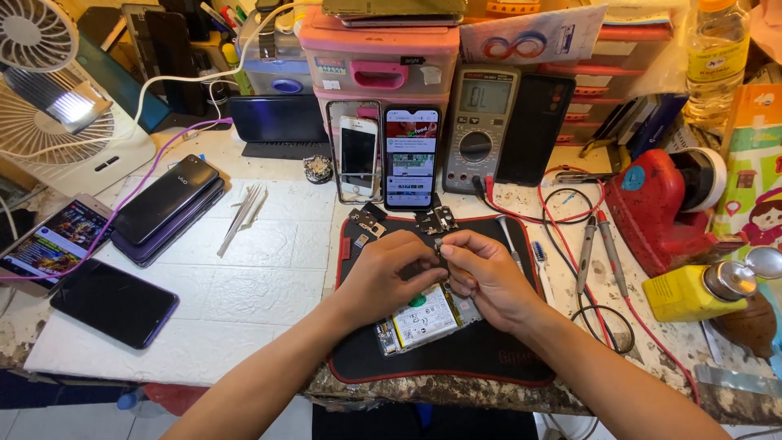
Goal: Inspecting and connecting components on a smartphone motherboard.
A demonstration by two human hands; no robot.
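Note:
An opened phone [423, 320] with its white battery showing lies on a black mat with a red border [456, 358]. My left hand [387, 273] and my right hand [485, 273] meet above the phone's upper end. Their fingertips pinch together on a small dark part [439, 246]. Which hand carries it I cannot tell. Small metal shields [368, 220] and other removed pieces [436, 218] lie at the mat's far edge.
Propped at the back are a white phone [358, 155], a lit phone [410, 156] and a grey multimeter [479, 126] with red leads. Tweezers [242, 213], stacked dark phones [167, 208] and a fan [49, 90] are left. A red tool [652, 208] and yellow bottle [692, 292] stand right.

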